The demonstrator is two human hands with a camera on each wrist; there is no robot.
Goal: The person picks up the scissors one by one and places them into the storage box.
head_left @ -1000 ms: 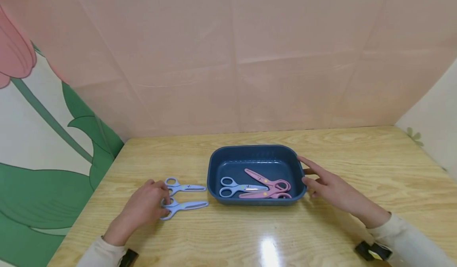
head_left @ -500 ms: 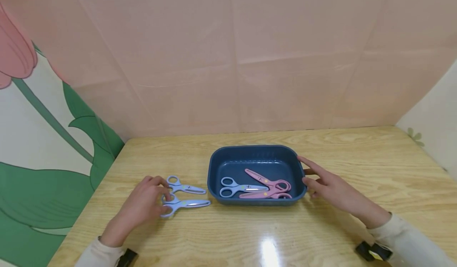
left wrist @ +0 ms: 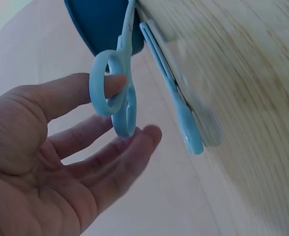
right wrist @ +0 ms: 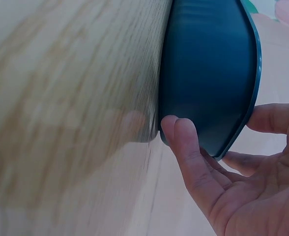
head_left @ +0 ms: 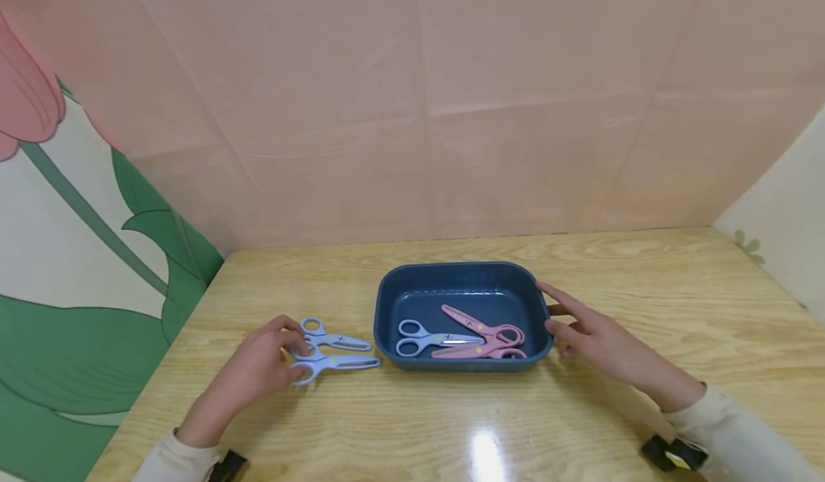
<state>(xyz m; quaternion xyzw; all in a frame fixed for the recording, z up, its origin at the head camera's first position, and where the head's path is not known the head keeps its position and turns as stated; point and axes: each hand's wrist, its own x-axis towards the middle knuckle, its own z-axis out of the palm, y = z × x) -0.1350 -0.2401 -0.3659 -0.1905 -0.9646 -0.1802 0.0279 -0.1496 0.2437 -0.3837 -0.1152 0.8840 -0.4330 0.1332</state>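
Note:
My left hand (head_left: 254, 360) holds the nearer blue scissors (head_left: 348, 362) by its handle loops. In the left wrist view the thumb passes into one loop of these scissors (left wrist: 101, 83), which stand off the table. A second pair of blue scissors (left wrist: 187, 125) lies flat on the wood beside them. The fingers of my right hand (head_left: 606, 342) are spread and touch the right end of a dark blue box (head_left: 387, 353), outside its wall. Inside the box are another pair of blue scissors (head_left: 412, 340) and pink scissors (head_left: 469, 319), the pink ones overlapping each other.
The box stands on a light wooden table (head_left: 399, 425), to the right of the loose scissors. A pink sheet (head_left: 412, 109) rises behind the table's back edge. A tulip-patterned cover (head_left: 77, 253) hangs at the left.
The left fingers have settled into the nearer scissors' handles, and those scissors have risen and shifted slightly toward the box. The right hand and box have stayed put.

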